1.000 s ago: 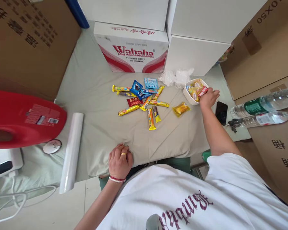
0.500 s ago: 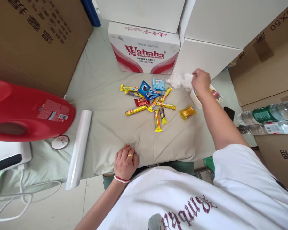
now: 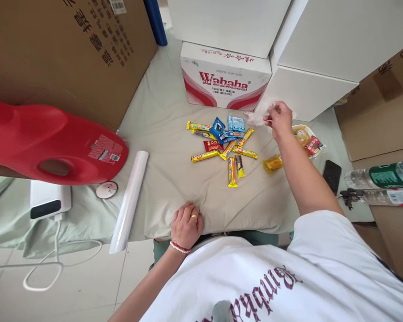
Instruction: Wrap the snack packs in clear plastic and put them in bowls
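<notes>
My left hand rests on the cloth's front edge, fingers lying on the fabric and holding nothing. Farther out, my right hand is pinched on thin clear plastic film, which looks blurred. Beside that wrist stands a white bowl with packaged snacks, partly behind the forearm. A yellow-wrapped snack lies just left of the forearm. In the middle is a loose pile of small snacks: yellow-wrapped sticks, blue packets, light-blue sachets and a red packet.
A Wahaha carton stands at the back below white boxes. Left are a red jug, a white film roll, a round disc and a white power bank. A phone and plastic bottles lie right.
My right hand has drawn back from over the bowl, and more of the bowl and phone shows. The plastic has shifted with its fingers. The view has turned; my left hand stays put.
</notes>
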`<act>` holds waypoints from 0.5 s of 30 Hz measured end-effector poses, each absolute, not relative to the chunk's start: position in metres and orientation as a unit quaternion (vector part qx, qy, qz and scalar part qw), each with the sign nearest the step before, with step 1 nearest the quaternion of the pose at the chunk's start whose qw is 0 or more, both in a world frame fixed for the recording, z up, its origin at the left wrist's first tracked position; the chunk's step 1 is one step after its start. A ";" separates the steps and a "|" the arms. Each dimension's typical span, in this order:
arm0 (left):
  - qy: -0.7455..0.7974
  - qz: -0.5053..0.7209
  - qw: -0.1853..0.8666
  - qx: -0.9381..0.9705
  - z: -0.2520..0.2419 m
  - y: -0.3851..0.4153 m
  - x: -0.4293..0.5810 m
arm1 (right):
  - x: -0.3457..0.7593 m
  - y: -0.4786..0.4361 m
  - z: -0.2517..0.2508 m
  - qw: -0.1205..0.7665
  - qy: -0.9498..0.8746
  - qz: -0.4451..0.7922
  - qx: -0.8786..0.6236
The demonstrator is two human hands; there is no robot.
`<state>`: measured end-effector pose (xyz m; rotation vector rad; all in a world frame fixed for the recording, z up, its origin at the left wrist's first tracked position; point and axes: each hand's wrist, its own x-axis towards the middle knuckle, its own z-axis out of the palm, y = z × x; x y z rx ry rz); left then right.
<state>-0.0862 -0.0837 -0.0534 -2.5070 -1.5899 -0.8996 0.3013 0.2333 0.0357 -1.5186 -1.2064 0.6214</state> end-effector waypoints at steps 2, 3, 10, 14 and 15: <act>-0.514 -0.305 -0.012 -0.802 -0.053 -0.084 -0.088 | 0.299 0.195 0.046 0.590 -0.450 0.345 -0.576; -0.517 -0.324 -0.035 -0.791 -0.051 -0.083 -0.088 | 0.297 0.173 0.049 0.614 -0.429 0.375 -0.546; -0.534 -0.439 -0.462 -0.556 -0.016 -0.058 -0.052 | 0.249 0.012 0.034 0.647 -0.370 0.474 -0.468; -0.444 -0.383 -0.756 -0.292 0.009 -0.039 -0.001 | 0.216 -0.049 0.011 0.592 -0.428 0.468 -0.496; -0.423 -0.369 -0.785 -0.261 0.010 -0.036 0.009 | 0.209 -0.060 0.008 0.564 -0.460 0.462 -0.507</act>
